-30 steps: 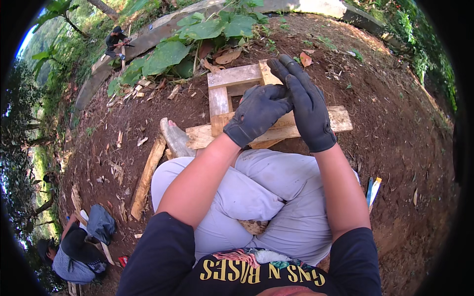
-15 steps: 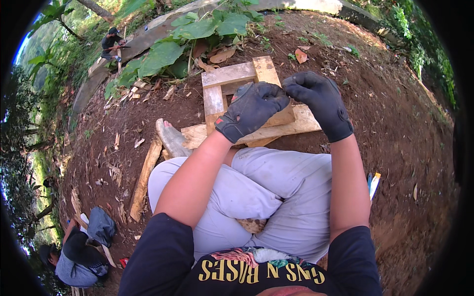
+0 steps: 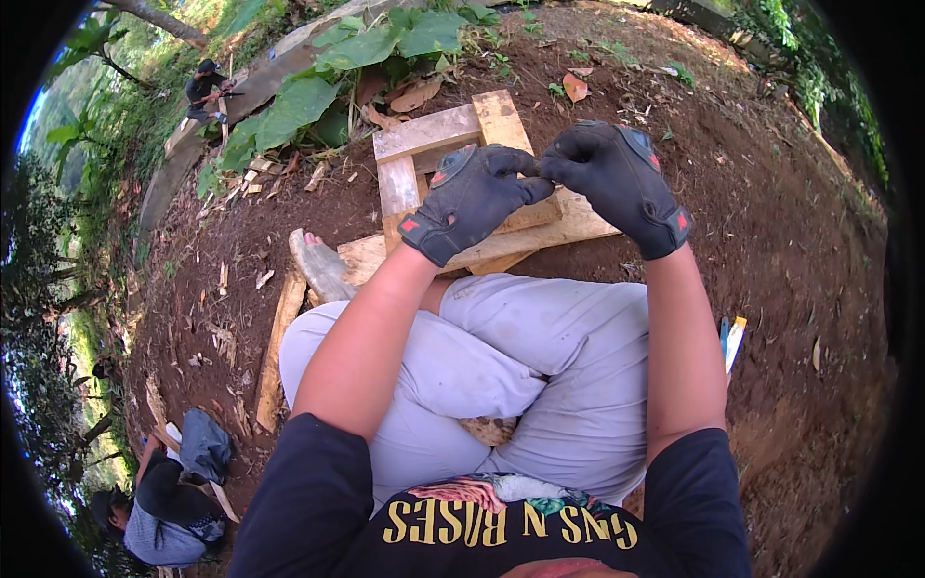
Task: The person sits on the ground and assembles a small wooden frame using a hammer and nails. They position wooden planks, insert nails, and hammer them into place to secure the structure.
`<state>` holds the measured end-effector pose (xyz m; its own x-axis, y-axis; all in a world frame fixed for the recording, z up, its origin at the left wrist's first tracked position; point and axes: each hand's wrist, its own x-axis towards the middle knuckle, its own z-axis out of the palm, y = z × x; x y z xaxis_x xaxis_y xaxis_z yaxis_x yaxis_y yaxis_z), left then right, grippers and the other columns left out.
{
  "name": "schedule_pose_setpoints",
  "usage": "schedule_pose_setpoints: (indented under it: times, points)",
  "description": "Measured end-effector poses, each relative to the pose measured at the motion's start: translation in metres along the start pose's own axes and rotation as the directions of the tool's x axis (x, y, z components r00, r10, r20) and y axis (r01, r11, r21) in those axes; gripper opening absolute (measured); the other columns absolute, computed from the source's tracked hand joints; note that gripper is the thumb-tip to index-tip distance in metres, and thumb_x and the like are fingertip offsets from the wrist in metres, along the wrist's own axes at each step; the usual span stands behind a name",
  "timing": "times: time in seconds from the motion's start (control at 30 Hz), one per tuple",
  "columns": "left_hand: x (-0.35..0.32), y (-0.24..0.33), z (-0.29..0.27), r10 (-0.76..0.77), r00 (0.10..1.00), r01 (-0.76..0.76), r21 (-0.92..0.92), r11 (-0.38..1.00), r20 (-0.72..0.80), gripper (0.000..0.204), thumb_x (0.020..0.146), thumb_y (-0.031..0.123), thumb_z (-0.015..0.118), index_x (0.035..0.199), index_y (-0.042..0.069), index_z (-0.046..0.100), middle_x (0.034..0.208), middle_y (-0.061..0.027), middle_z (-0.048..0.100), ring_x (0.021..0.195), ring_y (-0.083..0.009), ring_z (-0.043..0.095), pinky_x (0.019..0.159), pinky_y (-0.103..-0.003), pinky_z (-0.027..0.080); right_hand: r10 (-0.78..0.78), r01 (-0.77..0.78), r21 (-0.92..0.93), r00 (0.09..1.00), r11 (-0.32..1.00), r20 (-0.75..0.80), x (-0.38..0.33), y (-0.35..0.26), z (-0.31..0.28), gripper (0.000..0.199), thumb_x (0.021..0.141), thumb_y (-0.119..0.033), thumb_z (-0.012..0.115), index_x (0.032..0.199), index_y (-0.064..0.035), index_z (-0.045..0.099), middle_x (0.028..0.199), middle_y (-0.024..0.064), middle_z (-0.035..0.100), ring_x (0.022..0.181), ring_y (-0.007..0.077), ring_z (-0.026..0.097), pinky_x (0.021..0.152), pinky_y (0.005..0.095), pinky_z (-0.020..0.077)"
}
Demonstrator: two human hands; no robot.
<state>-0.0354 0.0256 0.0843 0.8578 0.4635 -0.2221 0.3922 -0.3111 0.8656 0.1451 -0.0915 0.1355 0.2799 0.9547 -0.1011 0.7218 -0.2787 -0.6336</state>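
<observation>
In black work gloves, my left hand (image 3: 474, 200) and my right hand (image 3: 614, 185) meet fingertip to fingertip in front of me. Both are pinched closed; whatever is between the fingers is too small or too hidden to name. Just beyond and under them, a rough frame of short wooden blocks (image 3: 424, 136) sits on the dirt, partly covered by my left hand. A flat wooden plank (image 3: 590, 218) lies at the frame's near side, close to my crossed legs (image 3: 549, 328).
A long wood piece (image 3: 280, 349) lies left of my knee. A slim blue and white object with a yellow tip (image 3: 736, 339) is by my right forearm. Broad-leaved plants (image 3: 299, 108) grow beyond the frame. One person (image 3: 204, 89) sits far left, another (image 3: 171, 511) near left beside a dark bag (image 3: 206, 445).
My view has shifted slightly. The right hand has turned at the wrist, showing more of its back and cuff. Both hands stay pinched together over the near side of the frame.
</observation>
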Motion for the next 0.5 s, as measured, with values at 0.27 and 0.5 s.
schedule_pose_setpoints:
  times: [0.27, 0.5]
  points:
    - [0.012, -0.021, 0.013, 0.139, 0.99, -0.136, 0.112, 0.984, -0.018, 0.033, 0.091, 0.037, 0.076, 0.109, 0.01, 0.082, 0.102, -0.0144, 0.079, 0.093, -0.0299, 0.074, 0.085, -0.04, 0.057, -0.044, 0.044, -0.006, 0.999, 0.999, -0.031, -0.001, 0.004, 0.007, 0.03, 0.087, -0.034, 0.075, 0.087, -0.0044, 0.078, 0.084, 0.0122, 0.072, 0.081, 0.0296, 0.07, 0.076, 0.0416, 0.0538]
    - [0.016, -0.027, 0.019, 0.091, 0.996, -0.091, 0.022, 0.996, -0.025, 0.03, 0.089, 0.037, 0.077, 0.107, 0.015, 0.085, 0.097, -0.0137, 0.08, 0.087, -0.0299, 0.076, 0.083, -0.04, 0.058, -0.006, 0.006, -0.013, 0.999, 1.0, 0.044, -0.002, 0.003, 0.005, 0.029, 0.085, -0.034, 0.073, 0.087, -0.0058, 0.078, 0.083, 0.0133, 0.073, 0.08, 0.0312, 0.071, 0.074, 0.0436, 0.054]
